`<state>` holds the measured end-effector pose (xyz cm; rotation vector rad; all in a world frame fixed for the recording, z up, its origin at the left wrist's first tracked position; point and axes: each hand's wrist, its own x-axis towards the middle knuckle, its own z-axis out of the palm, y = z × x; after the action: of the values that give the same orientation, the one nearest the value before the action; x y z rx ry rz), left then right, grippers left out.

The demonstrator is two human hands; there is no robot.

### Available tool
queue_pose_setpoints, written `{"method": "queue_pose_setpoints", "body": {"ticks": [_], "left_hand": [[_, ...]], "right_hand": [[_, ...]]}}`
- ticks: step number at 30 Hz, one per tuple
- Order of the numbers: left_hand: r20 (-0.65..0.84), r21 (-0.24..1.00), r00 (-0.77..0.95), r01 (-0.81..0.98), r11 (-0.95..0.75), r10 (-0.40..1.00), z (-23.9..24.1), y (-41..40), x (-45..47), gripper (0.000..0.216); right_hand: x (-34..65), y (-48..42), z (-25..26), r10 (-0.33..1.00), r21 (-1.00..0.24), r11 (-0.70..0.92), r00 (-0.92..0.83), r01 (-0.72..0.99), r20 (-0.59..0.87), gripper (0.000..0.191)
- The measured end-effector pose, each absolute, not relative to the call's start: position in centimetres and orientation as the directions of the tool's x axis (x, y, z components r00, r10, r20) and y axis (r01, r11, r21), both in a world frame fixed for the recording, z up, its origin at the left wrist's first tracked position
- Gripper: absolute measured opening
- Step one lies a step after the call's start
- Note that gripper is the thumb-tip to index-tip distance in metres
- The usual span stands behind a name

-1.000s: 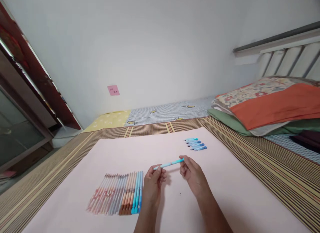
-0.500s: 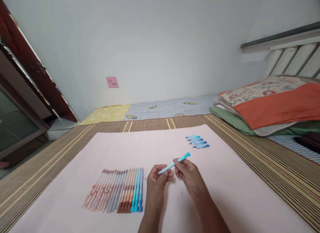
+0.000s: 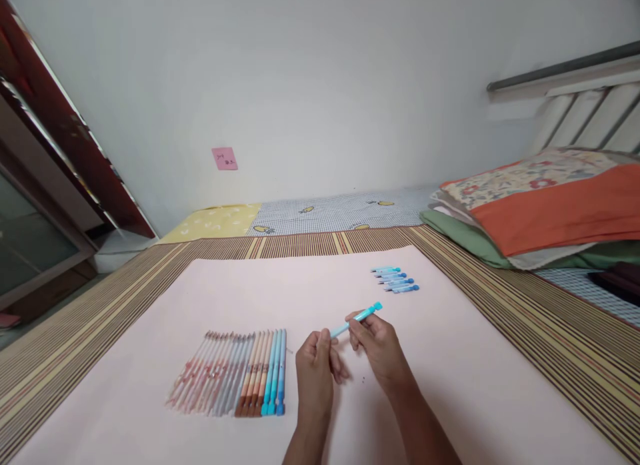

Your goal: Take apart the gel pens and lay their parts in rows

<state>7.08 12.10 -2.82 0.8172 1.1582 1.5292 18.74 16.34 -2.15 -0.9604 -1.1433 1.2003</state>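
Door frame [image 3: 55, 112], red, slanting down from the upper left of the frame. Mat [image 3: 100, 298], striped brown and cream, running from the lower left up behind the paper and on to the right edge. Row of pens [image 3: 256, 368], lower left of centre, laid side by side on the paper: from left, pale with red marks, grey, peach with brown ends, cyan, and blue at the right end. Yellow cloth [image 3: 220, 222], left of centre, below a pink note [image 3: 225, 158] with dark writing, on the wall [image 3: 325, 85]. Paper [image 3: 280, 292], pale pink, across the lower middle. Checked cloth [image 3: 330, 215], centre, along the foot of the wall. Left hand [image 3: 314, 365], lower centre, thumb and fingers closed on the lower end of the pen. Pen [image 3: 363, 315], cyan, raised above the paper between both hands, tilted, its wide end to the upper right. Right hand [image 3: 383, 345], pinching the pen around its middle. Blue pieces [image 3: 397, 281], four, right of centre near the paper's far corner, dark points facing left. Green cloth [image 3: 460, 237], right, under a pillow [image 3: 560, 205], orange with a floral panel. Rail [image 3: 560, 70], grey, upper right, above white slats [image 3: 590, 118]. Dark cloth [image 3: 617, 284], right edge.
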Motion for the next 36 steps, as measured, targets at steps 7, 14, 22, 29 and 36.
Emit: {"method": "queue_pose_setpoints", "body": {"ticks": [7,14,22,29,36], "left_hand": [[-0.110,0.907,-0.211,-0.420,0.012,0.971,-2.5,12.5,6.4,0.060],[-0.055,0.912,-0.209,-0.408,-0.036,0.976,-2.7,12.5,6.3,0.041],[-0.192,0.922,-0.143,-0.365,0.129,0.971,-2.6,12.6,6.4,0.060],[-0.027,0.930,-0.176,-0.364,-0.040,0.984,-2.5,12.6,6.3,0.034],[0.025,0.946,-0.187,-0.314,-0.084,0.982,-2.5,12.3,6.6,0.029]], "right_hand": [[18.9,16.8,-2.7,0.988,-0.975,0.149,0.052,-0.164,0.142,0.049],[19.0,17.2,-3.3,0.993,-0.978,0.113,0.050,-0.176,0.105,0.054],[19.4,17.4,-3.7,0.993,-0.975,0.119,0.042,-0.190,0.114,0.051],[19.1,17.3,-3.8,0.999,-0.954,0.053,0.004,-0.295,0.054,0.048],[19.1,17.1,-3.9,1.000,-0.948,-0.013,-0.002,-0.318,-0.013,0.044]]}}
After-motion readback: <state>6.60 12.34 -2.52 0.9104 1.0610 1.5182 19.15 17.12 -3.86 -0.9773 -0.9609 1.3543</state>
